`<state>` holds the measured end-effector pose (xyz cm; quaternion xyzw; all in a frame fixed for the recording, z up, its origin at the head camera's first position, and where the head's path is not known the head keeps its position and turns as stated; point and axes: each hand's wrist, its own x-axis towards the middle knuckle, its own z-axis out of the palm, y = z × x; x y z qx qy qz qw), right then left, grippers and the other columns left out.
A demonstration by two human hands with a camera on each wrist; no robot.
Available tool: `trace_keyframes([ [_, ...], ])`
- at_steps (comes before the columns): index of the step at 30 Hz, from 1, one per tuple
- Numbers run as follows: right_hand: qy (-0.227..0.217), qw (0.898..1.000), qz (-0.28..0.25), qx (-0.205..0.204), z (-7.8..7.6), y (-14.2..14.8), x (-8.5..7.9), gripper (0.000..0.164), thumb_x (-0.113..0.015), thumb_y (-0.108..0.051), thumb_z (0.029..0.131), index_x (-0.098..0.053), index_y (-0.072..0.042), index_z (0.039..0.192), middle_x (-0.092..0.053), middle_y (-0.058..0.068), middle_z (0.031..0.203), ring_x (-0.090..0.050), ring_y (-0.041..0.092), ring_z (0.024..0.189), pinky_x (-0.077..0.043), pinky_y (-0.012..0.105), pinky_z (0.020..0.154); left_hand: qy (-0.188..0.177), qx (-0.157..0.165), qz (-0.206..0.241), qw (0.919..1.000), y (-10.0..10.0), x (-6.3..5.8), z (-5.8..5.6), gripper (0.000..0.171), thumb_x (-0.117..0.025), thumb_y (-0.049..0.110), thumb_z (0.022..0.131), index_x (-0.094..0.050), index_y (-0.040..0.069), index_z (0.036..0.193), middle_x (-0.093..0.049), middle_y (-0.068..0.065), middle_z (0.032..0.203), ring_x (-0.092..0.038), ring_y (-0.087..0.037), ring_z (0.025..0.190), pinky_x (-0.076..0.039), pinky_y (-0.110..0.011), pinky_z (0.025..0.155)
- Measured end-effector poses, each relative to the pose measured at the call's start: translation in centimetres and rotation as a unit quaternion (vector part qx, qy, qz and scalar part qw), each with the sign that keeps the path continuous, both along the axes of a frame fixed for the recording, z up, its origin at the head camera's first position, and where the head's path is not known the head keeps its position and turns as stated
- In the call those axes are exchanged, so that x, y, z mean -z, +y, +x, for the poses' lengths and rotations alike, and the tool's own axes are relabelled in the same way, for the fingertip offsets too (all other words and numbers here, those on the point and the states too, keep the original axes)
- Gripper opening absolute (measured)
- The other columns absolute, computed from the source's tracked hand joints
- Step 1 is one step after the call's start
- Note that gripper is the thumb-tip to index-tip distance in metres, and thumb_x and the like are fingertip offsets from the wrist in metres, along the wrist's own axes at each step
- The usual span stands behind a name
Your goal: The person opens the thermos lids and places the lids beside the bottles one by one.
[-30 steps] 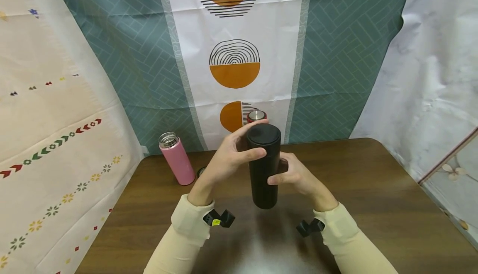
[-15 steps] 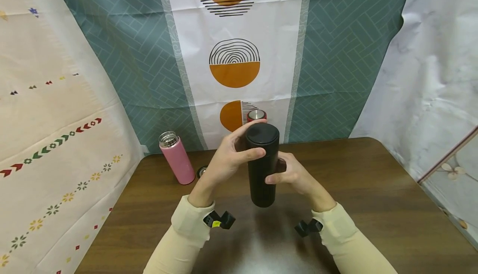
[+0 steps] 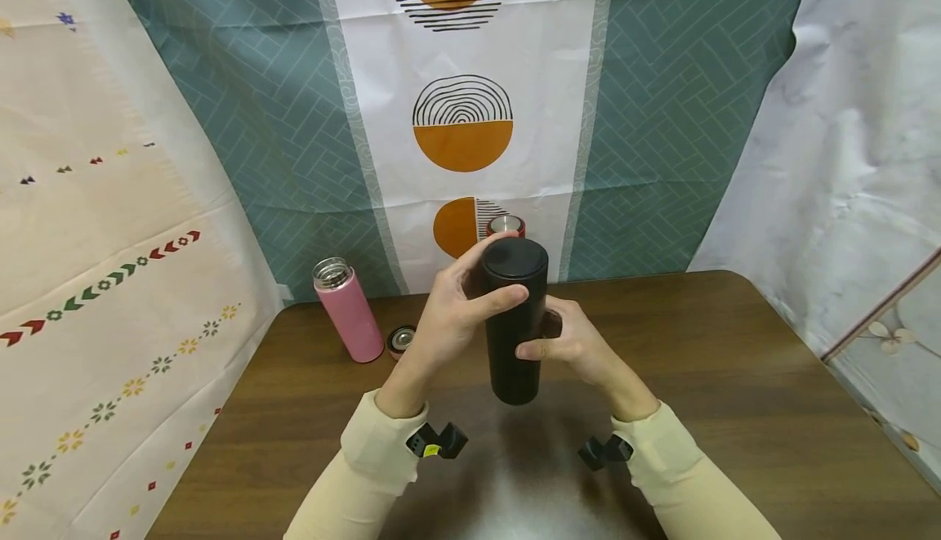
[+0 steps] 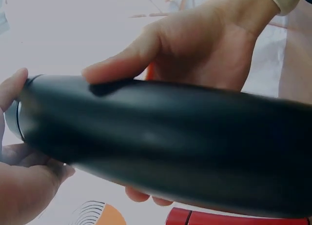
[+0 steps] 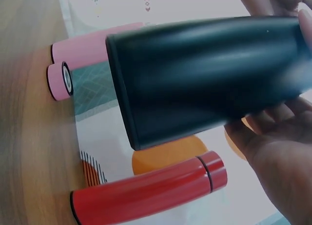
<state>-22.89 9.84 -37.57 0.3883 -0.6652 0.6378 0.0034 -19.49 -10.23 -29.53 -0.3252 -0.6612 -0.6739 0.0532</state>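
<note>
A black thermos bottle is held nearly upright above the table by both hands. My left hand grips it near the top, thumb across the front around the lid. Lower down, my right hand grips the body from the right side, its thumb on the front. In the left wrist view the left fingers lie by the seam of the lid, and the right hand wraps the body. The bottle's base faces left in the right wrist view. Most fingers behind the bottle are hidden.
A pink thermos without its lid stands at the back left of the wooden table. Its pink lid lies beside it, inner side up. A red thermos with its cap on stands behind the black bottle.
Both hands and the black bottle have shifted slightly left and up. More of the pink lid shows beside the left arm. Both hands keep their hold.
</note>
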Motion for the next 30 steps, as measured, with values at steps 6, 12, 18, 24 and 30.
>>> trace_keyframes([
  [6,0.003,0.999,0.001,0.047,0.2,-0.5,-0.2,0.048,-0.082,-0.020,0.086,-0.068,-0.003,0.128,-0.074,0.009,0.114,-0.071,0.026,0.099,-0.057,0.036,0.090,0.018,-0.049,0.015,0.9985,0.9,0.2,-0.1,0.065,-0.081,0.028,0.092,-0.054,0.017,0.150,-0.068,-0.009,0.132,-0.067,-0.027,0.115,-0.054,-0.042,0.102],
  [12,-0.022,0.999,0.004,0.037,0.1,-0.2,-0.2,0.047,-0.082,-0.019,0.085,-0.067,-0.001,0.126,-0.074,0.008,0.111,-0.071,0.026,0.096,-0.057,0.035,0.088,0.002,-0.032,-0.021,0.9993,0.2,-0.1,-0.3,0.068,-0.079,0.034,0.094,-0.049,0.023,0.154,-0.065,-0.007,0.137,-0.065,-0.026,0.119,-0.052,-0.042,0.104],
  [18,-0.049,0.997,-0.033,-0.041,-0.3,0.5,-0.1,0.042,-0.079,-0.012,0.085,-0.068,-0.003,0.124,-0.074,0.006,0.111,-0.070,0.024,0.100,-0.056,0.036,0.090,-0.004,0.037,-0.035,0.9987,-0.8,-0.7,-0.7,0.077,-0.082,0.040,0.091,-0.048,0.019,0.156,-0.057,-0.007,0.148,-0.060,-0.030,0.127,-0.049,-0.044,0.109],
  [24,-0.061,0.991,-0.036,-0.118,-0.6,0.9,0.0,0.038,-0.077,-0.014,0.086,-0.071,-0.016,0.123,-0.074,0.005,0.111,-0.070,0.022,0.100,-0.058,0.038,0.088,-0.019,0.075,-0.037,0.9963,-0.8,-0.8,-0.9,0.079,-0.084,0.042,0.088,-0.050,0.014,0.154,-0.062,-0.013,0.140,-0.061,-0.031,0.123,-0.050,-0.044,0.107],
  [30,-0.055,0.991,-0.041,-0.115,-0.6,0.9,0.0,0.038,-0.077,-0.015,0.086,-0.070,-0.015,0.124,-0.073,0.006,0.112,-0.070,0.022,0.100,-0.058,0.038,0.089,-0.010,0.045,-0.030,0.9985,-0.5,-0.6,-0.7,0.085,-0.085,0.051,0.084,-0.052,0.012,0.153,-0.064,-0.012,0.137,-0.063,-0.032,0.119,-0.051,-0.042,0.105],
])
